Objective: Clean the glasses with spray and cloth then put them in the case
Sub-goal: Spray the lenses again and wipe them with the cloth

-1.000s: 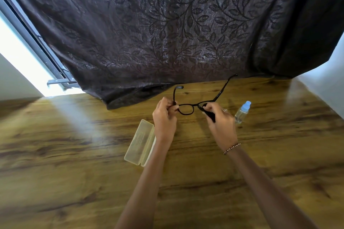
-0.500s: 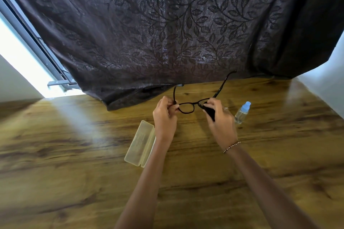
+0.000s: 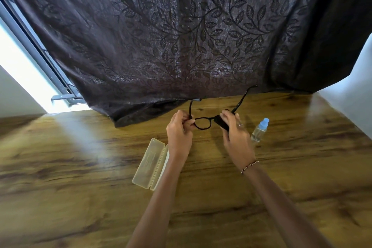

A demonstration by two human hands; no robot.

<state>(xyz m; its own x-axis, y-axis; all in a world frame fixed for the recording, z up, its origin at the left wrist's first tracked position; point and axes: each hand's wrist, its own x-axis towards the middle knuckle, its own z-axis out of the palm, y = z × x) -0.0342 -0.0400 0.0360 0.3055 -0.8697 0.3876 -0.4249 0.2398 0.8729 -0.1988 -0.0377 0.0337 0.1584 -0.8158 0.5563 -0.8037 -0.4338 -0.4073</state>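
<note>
Black-framed glasses (image 3: pixel 203 123) are held above the wooden table with both temples unfolded and pointing away from me. My left hand (image 3: pixel 179 134) pinches the frame at its left hinge. My right hand (image 3: pixel 235 137) holds a dark cloth (image 3: pixel 221 122) folded around the right lens, which is hidden by it. A translucent yellowish case (image 3: pixel 150 163) lies open on the table below my left wrist. A small clear spray bottle (image 3: pixel 259 130) with a pale blue cap stands just right of my right hand.
A dark leaf-patterned curtain (image 3: pixel 181 36) hangs over the far edge of the wooden table (image 3: pixel 80 197). A bright window with a metal frame (image 3: pixel 32 50) is at the left. A white wall (image 3: pixel 352 90) borders the table's right side.
My right hand has slid the cloth along the right lens and the glasses have tilted slightly. The case and the bottle have stayed in place.
</note>
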